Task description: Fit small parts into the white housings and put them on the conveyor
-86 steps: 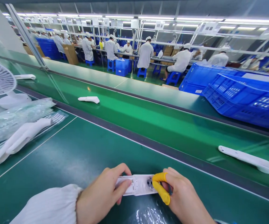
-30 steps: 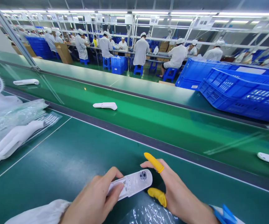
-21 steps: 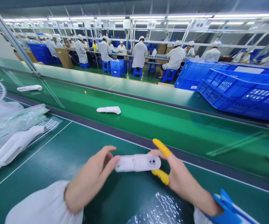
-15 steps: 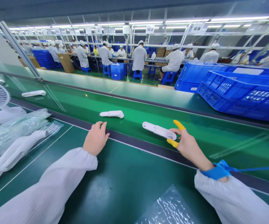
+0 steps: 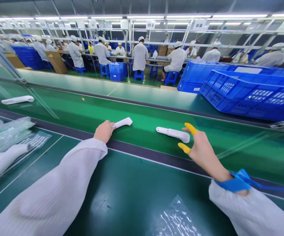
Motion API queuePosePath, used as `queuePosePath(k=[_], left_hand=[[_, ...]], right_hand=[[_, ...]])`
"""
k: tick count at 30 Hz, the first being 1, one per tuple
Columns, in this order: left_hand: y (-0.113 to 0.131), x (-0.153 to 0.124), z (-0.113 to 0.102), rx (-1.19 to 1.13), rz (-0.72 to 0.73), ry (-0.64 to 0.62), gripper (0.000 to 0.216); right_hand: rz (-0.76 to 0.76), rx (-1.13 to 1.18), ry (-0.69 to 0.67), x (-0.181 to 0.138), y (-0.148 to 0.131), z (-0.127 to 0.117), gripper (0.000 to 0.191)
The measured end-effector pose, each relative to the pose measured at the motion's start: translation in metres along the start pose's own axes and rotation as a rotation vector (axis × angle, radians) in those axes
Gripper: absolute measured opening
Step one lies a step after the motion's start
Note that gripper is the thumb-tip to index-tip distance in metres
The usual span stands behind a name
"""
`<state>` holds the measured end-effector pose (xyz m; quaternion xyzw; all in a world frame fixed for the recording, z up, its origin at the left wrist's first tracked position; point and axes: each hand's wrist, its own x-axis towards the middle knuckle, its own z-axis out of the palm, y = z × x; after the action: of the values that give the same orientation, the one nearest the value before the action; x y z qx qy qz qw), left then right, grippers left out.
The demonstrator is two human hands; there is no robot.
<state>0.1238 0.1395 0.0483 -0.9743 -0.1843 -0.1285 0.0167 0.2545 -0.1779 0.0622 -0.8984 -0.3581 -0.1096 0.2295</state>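
On the bright green conveyor belt [image 5: 142,126], my left hand [image 5: 104,131] has its fingers closed on the near end of a white plastic handle-shaped part [image 5: 123,123]. That part is tilted, its wider end pointing away to the right. Farther right lies a second white plastic part [image 5: 172,133], flat on the belt. Beside its right end is my right hand [image 5: 201,147], thumb and forefinger spread apart and holding nothing. Yellow finger cots cover those two digits, and a blue strap [image 5: 234,182] circles the wrist.
Blue crates [image 5: 250,93] stand beyond the belt at right. A clear plastic bag [image 5: 177,219] lies on the green worktop [image 5: 122,186]. Bagged white parts [image 5: 9,154] are at left. Another white part [image 5: 17,100] rests on the belt. Several people work in the background.
My left hand has reached forward and taken hold of the left white part, which has turned. My right hand has let go of the other white part. The view has shifted right.
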Motion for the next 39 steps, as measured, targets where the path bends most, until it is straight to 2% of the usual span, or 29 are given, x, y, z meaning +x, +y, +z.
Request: queuePosePath(k=[3,5,7,9,12,16,19,21,23,24,25,27,31,35,39], left_hand=[[0.013,-0.028,-0.015,-0.013,0.085,0.024,0.018],[0.02,-0.056,-0.026,-0.016,0.163,0.053,0.023],[0.024,-0.085,-0.034,-0.01,0.246,0.082,0.027],[0.025,-0.111,-0.038,0.001,0.323,0.104,0.032],[0.023,-0.136,-0.038,0.025,0.404,0.116,0.034],[0.026,-0.15,-0.039,0.05,0.433,0.1,0.03],[0.039,-0.159,-0.048,0.056,0.396,0.097,0.026],[0.058,-0.166,-0.057,-0.009,0.331,0.075,0.023],[0.084,-0.172,-0.063,-0.181,0.276,-0.069,0.016],[0.098,-0.174,-0.065,-0.28,0.251,-0.212,0.013],[0.112,-0.175,-0.066,-0.362,0.227,-0.353,0.013],[0.139,-0.173,-0.065,-0.44,0.181,-0.524,0.025],[0.168,-0.167,-0.065,-0.41,0.101,-0.603,0.018],[0.169,-0.168,-0.065,-0.416,0.073,-0.619,0.02],[0.16,-0.171,-0.055,-0.758,-0.101,-0.692,0.029]], right_hand=[[-0.15,0.136,-0.133,-0.042,-0.026,-0.011,0.039],[-0.26,0.298,-0.353,-0.069,-0.04,-0.016,0.033],[-0.283,0.358,-0.514,-0.089,-0.048,-0.019,0.028],[-0.258,0.345,-0.579,-0.1,-0.051,-0.02,0.024],[-0.228,0.345,-0.577,-0.105,-0.051,-0.018,0.021],[-0.19,0.377,-0.529,-0.106,-0.05,-0.018,0.022],[-0.142,0.413,-0.487,-0.111,-0.048,-0.017,0.02],[-0.114,0.453,-0.451,-0.115,-0.048,-0.016,0.019],[-0.118,0.464,-0.423,-0.118,-0.049,-0.015,0.02],[-0.138,0.458,-0.415,-0.118,-0.05,-0.015,0.021],[-0.16,0.449,-0.407,-0.119,-0.052,-0.015,0.021],[-0.205,0.427,-0.389,-0.12,-0.057,-0.016,0.019],[-0.291,0.38,-0.358,-0.124,-0.066,-0.019,0.016],[-0.31,0.323,-0.342,-0.131,-0.073,-0.022,0.018],[-0.261,0.34,-0.317,-0.137,-0.079,-0.026,0.016]])
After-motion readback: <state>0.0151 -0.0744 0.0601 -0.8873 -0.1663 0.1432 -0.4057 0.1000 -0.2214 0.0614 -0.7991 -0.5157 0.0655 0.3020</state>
